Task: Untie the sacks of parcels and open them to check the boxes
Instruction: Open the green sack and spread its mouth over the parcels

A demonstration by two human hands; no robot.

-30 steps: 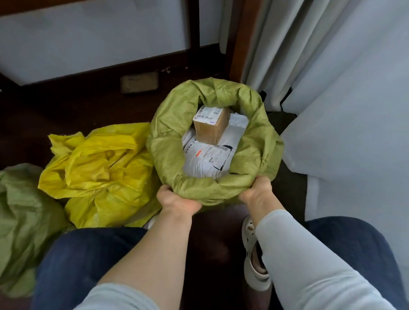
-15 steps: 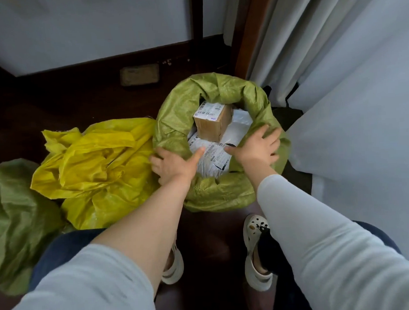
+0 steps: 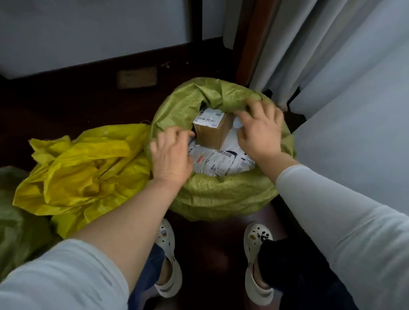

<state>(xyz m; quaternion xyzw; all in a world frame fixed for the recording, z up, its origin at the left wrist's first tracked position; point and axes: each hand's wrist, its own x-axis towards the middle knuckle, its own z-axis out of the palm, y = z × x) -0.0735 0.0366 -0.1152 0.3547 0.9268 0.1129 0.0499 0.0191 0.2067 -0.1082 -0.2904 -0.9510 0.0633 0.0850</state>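
A green woven sack (image 3: 223,191) stands open on the dark floor, its rim rolled down. Inside, a small brown cardboard box (image 3: 209,133) with a barcode label sits on a white mailer parcel (image 3: 220,161). My left hand (image 3: 171,153) hovers over the sack's left rim with its fingers loosely bent beside the box. My right hand (image 3: 258,132) is over the right side of the opening, its bent fingers spread near the box and the far rim. Neither hand visibly holds anything; both are motion-blurred.
A crumpled yellow sack (image 3: 83,173) lies left of the green one, and another green sack (image 3: 8,219) sits at the far left. Pale curtains (image 3: 311,58) and a white cloth-covered surface (image 3: 360,137) close the right side. My feet in white clogs (image 3: 166,260) stand just before the sack.
Both hands left the sack's near rim and moved up and forward over the opening toward the brown box. My view has leaned in closer above the sack.
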